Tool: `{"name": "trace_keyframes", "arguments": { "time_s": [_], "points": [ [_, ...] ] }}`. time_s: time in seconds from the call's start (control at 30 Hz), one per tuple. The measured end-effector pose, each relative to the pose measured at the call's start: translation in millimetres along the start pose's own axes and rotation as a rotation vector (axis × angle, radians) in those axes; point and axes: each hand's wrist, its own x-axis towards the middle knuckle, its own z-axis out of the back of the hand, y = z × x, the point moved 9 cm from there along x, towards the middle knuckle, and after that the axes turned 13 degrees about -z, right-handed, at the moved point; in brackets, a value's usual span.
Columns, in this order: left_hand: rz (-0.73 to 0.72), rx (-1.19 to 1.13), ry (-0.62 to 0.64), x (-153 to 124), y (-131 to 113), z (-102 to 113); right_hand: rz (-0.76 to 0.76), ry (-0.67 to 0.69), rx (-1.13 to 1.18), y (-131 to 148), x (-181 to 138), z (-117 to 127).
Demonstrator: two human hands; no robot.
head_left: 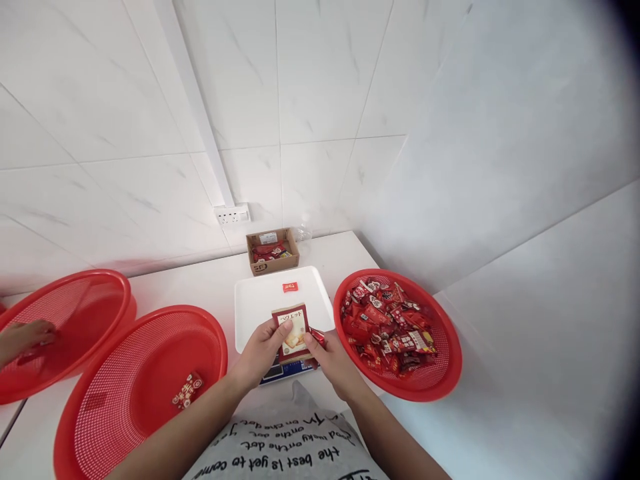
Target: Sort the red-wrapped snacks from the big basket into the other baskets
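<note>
Both my hands hold a flat snack packet (293,327), dark red with a cream middle, over the front of a white scale tray (250,300). My left hand (263,350) grips its left side, thumb on the front. On its lower right side my right hand (327,357) pinches it, and a shiny red wrapper (317,337) shows by those fingers. One small red candy packet (290,287) lies on the tray. The scale's blue front panel (295,368) is partly hidden under my hands.
A red basket (453,373) full of wrapped sweets stands right. Left is a red basket (215,333) with a few packets; beyond it, another person's hand (30,337) reaches into a further red basket (123,287). A cardboard box (273,265) of packets sits behind the tray.
</note>
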Motion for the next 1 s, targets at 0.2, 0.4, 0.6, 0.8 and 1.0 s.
{"name": "trace_keyframes", "arguments": {
  "time_s": [0.2, 0.4, 0.6, 0.8, 1.0],
  "points": [
    [-0.008, 0.143, 0.041, -8, 5, 4, 0.109, -0.086, -0.087, 6, -2, 7],
    [0.067, 0.339, 0.039, -16, 17, 6, 0.195, -0.084, -0.144, 13, -3, 2],
    [0.050, 0.222, 0.077, -14, 12, -1, 0.212, -0.079, -0.256, 15, -5, 0],
    [0.020, 0.281, 0.089, -13, 15, -1, 0.209, -0.079, -0.227, 15, -5, 4],
    [0.069, 0.252, 0.027, -18, 20, 7, 0.179, -0.076, -0.208, 8, 0, 5]
  ]
}}
